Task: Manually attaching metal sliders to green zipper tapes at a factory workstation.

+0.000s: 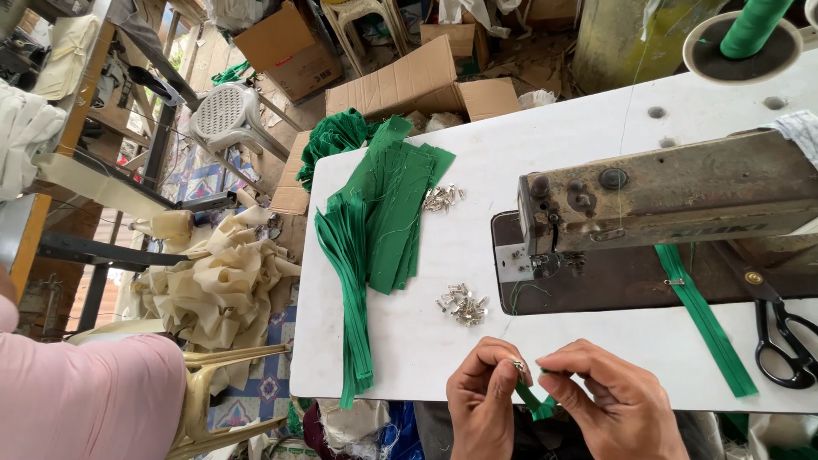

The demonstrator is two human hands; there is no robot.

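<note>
Head view. The left hand (484,399) is pinching a small metal zipper slider (517,365) between thumb and fingertips, clenched on it at the near edge of the white table (588,136). The right hand (615,400) is gripping the end of a green zipper tape (535,400) between thumb and forefinger; the tape is running down between the two hands and hanging off the table edge. The slider is sitting just at the tape's upper end, touching or nearly touching it; which of the two cannot be told.

Just beyond the hands, a small heap of metal sliders (463,305) is lying on the table. A second heap (443,198) is lying farther back, beside a stack of green fabric strips (396,204). A bundle of green zipper tapes (349,281) is lying along the left side of that stack and trailing toward the near edge.

An old sewing machine (665,192) is standing to the right, well apart from the hands. A single green zipper length (703,319) is running out from under it toward the near edge. Black scissors (780,336) are resting at the far right. A green thread cone (754,25) is standing at the top right corner.

At the left, a person's pink-clad knee (85,396) is showing beside a heap of cream cloth (217,273).
</note>
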